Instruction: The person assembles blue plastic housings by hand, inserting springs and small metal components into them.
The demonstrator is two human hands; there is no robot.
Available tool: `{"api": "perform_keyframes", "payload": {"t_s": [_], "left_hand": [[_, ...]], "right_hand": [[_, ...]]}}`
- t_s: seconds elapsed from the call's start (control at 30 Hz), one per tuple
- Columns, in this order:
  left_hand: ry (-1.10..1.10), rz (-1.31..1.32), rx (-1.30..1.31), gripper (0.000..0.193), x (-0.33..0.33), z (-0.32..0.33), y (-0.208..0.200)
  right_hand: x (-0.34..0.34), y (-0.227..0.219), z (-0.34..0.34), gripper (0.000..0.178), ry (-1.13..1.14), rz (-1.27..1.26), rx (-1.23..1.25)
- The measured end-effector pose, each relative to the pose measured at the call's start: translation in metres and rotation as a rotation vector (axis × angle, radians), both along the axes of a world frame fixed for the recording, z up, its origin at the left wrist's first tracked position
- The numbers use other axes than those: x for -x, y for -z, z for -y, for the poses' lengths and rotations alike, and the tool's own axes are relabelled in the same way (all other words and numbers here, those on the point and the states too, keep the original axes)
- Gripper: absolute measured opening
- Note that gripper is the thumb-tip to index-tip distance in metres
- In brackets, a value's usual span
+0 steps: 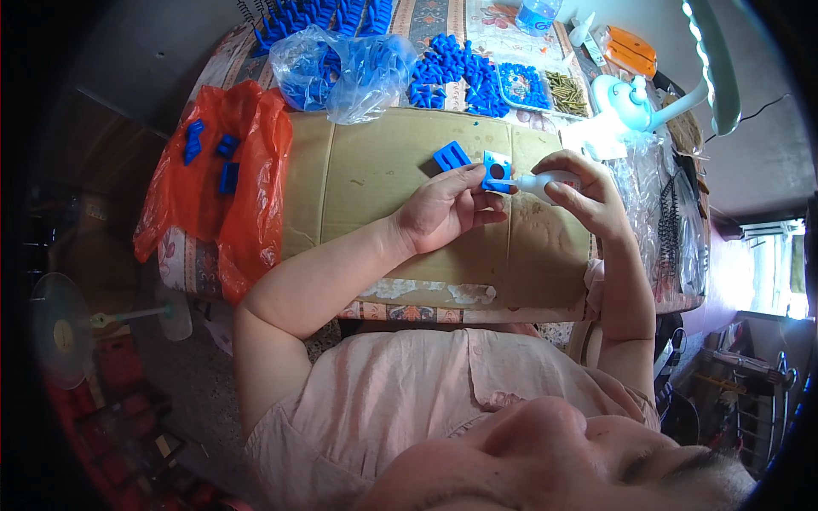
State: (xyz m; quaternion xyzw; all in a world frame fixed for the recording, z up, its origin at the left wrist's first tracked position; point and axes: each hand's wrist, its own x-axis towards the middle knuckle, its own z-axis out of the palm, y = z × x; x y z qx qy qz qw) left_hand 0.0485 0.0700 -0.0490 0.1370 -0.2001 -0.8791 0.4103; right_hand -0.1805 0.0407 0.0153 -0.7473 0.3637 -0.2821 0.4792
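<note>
My left hand (449,207) pinches a small blue plastic part (498,162) that has a dark round hole in its face. My right hand (594,194) is wrapped round a white squeeze bottle (538,185), held on its side. The bottle's thin nozzle points left and reaches the lower part of the blue piece; whether any liquid comes out is too small to see. Just beyond my left hand, a second blue plastic part (451,157) with slots lies on the brown cardboard sheet (366,162).
An orange plastic bag (256,153) with several blue parts lies at left. Farther back are a clear bag (341,72), a pile of blue pieces (447,68), a tray of small blue parts (522,85) and brass-coloured pieces (566,92). A lit lamp (626,102) stands at right.
</note>
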Motion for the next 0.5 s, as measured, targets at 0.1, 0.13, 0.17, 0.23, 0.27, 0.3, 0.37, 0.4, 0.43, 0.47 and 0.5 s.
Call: {"api": "perform_keyframes", "payload": {"t_s": [0.1, 0.13, 0.17, 0.23, 0.27, 0.3, 0.37, 0.4, 0.43, 0.47, 0.5], "left_hand": [[-0.004, 0.019, -0.001, 0.038, -0.0002, -0.0012, -0.0003], [-0.005, 0.034, -0.002, 0.039, 0.0, -0.0011, -0.0009], [-0.005, 0.034, -0.003, 0.039, -0.0001, -0.0009, -0.001], [0.012, 0.029, 0.002, 0.041, -0.0006, 0.0001, -0.0007], [0.011, 0.028, 0.0, 0.041, -0.0011, 0.0004, 0.0], [0.01, 0.031, -0.005, 0.041, -0.0016, 0.0006, 0.0009], [0.014, 0.037, 0.001, 0.042, -0.0002, -0.0003, -0.0004], [0.015, 0.039, 0.009, 0.042, 0.0005, -0.0007, -0.0013], [0.014, 0.038, 0.011, 0.042, 0.0001, 0.0, -0.0008], [0.014, 0.037, 0.01, 0.042, -0.0005, 0.0004, -0.0011], [0.009, 0.044, 0.018, 0.042, -0.001, 0.0006, -0.002]], "right_hand": [[-0.0011, -0.0013, -0.0018, 0.028, 0.005, 0.003, -0.014], [-0.0014, -0.0026, -0.0024, 0.029, 0.014, 0.018, -0.032], [-0.0014, -0.0039, -0.0028, 0.029, 0.014, 0.017, -0.033], [-0.0014, -0.0057, -0.0025, 0.03, 0.016, 0.055, -0.068], [-0.0013, -0.005, -0.0016, 0.03, 0.015, 0.055, -0.07], [-0.0012, -0.0038, -0.0005, 0.031, 0.015, 0.069, -0.076], [0.001, -0.0057, -0.0029, 0.031, 0.019, 0.087, -0.072], [0.0017, -0.008, -0.0046, 0.032, 0.028, 0.107, -0.101], [0.0012, -0.0087, -0.0042, 0.032, 0.034, 0.124, -0.136], [0.0012, -0.0076, -0.0028, 0.032, 0.034, 0.124, -0.137], [0.0019, -0.0057, -0.0007, 0.033, 0.038, 0.162, -0.136]]}}
